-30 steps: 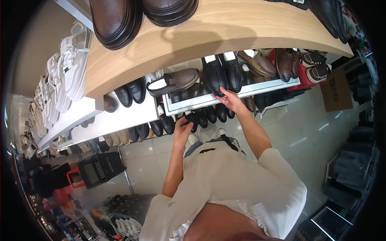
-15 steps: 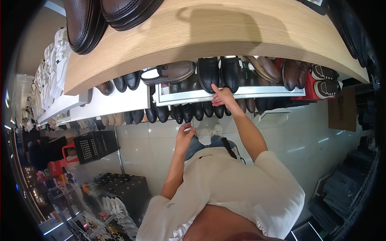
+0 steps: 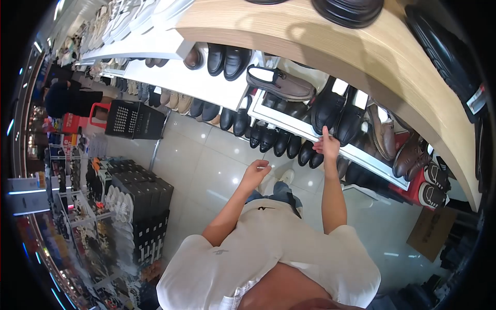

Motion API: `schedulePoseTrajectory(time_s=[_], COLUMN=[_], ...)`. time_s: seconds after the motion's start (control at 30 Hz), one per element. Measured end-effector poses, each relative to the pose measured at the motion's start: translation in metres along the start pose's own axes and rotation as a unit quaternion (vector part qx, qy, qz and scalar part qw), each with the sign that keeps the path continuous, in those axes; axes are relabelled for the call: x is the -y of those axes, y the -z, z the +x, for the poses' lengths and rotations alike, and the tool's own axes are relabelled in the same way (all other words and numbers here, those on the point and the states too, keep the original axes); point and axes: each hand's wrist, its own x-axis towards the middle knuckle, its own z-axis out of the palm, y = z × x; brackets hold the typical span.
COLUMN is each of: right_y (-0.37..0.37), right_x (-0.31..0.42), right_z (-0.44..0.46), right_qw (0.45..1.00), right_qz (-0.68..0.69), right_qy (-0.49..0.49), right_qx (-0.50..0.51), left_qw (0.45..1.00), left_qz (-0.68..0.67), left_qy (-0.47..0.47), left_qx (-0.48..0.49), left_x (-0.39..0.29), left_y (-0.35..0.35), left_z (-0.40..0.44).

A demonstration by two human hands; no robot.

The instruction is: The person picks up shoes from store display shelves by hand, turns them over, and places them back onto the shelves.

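Observation:
My right hand [image 3: 327, 144] is at the front edge of a white-framed shelf [image 3: 294, 124], its fingers apart and nothing in them. Its fingertips are at the toe of a black leather shoe [image 3: 328, 106]; whether they touch it I cannot tell. A second black shoe [image 3: 352, 116] stands just to the right. My left hand [image 3: 254, 173] hangs over the floor with bent fingers and holds nothing I can see. A grey-brown shoe [image 3: 281, 84] lies sideways to the left of the black pair.
A curved wooden shelf [image 3: 289, 39] overhangs the shoes. White shoes line a white shelf [image 3: 150, 49] at the upper left. A black basket [image 3: 135, 120] with a red handle stands left, near a person in dark clothes [image 3: 72, 99]. Stacked boxes [image 3: 150, 191] stand lower left.
The view has turned left, so the shelves now slant down to the right. My right hand stays near the black shoe's toe, and my left hand remains off the shelf.

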Motion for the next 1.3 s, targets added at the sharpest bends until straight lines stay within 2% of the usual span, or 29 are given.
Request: schedulePoseTrajectory(time_s=[0.1, 0.3, 0.4, 0.53, 0.6, 0.67, 0.7, 0.87, 1.0, 1.07, 1.13, 1.2, 1.3], right_y=[-0.008, -0.031, -0.047, -0.107, -0.152, -0.204, -0.232, -0.338, -0.416, -0.455, -0.494, -0.531, -0.58], right_x=[0.0, -0.021, -0.047, -0.087, -0.107, -0.121, -0.117, -0.088, -0.041, -0.024, 0.012, 0.042, 0.101], right_z=[-0.003, -0.006, -0.004, -0.046, -0.067, -0.089, -0.106, -0.133, -0.13, -0.114, -0.108, -0.086, -0.063], right_qw=[0.998, 0.962, 0.967, 0.987, 0.994, 0.998, 0.998, 0.971, 0.954, 0.908, 0.892, 0.84, 0.798], right_qz=[-0.038, -0.152, -0.095, -0.021, -0.035, -0.019, -0.033, -0.154, -0.183, -0.238, -0.234, -0.252, -0.313], right_qy=[0.023, 0.179, 0.173, 0.11, 0.065, 0.029, 0.045, 0.144, 0.19, 0.334, 0.382, 0.481, 0.51], right_qx=[-0.034, -0.138, -0.161, -0.116, -0.075, -0.05, -0.013, 0.111, 0.145, 0.078, 0.055, -0.017, -0.072], left_qw=[1.0, 0.993, 0.989, 0.978, 0.958, 0.947, 0.935, 0.923, 0.899, 0.893, 0.885, 0.885, 0.889], left_qz=[-0.029, -0.093, -0.107, -0.167, -0.271, -0.301, -0.326, -0.331, -0.373, -0.385, -0.402, -0.403, -0.391], left_qy=[0.002, 0.021, -0.009, -0.045, -0.033, -0.007, 0.023, 0.017, 0.04, 0.041, 0.035, 0.029, 0.019], left_qx=[-0.01, -0.073, -0.103, -0.115, -0.091, -0.114, -0.137, -0.195, -0.226, -0.231, -0.232, -0.233, -0.238], left_x=[0.008, 0.039, 0.058, 0.092, 0.101, 0.101, 0.099, 0.12, 0.122, 0.123, 0.125, 0.123, 0.108], left_y=[0.02, 0.101, 0.157, 0.243, 0.29, 0.329, 0.349, 0.414, 0.443, 0.455, 0.468, 0.486, 0.524], left_z=[-0.006, -0.023, -0.033, -0.044, -0.051, -0.06, -0.064, -0.069, -0.07, -0.066, -0.056, -0.043, -0.023])
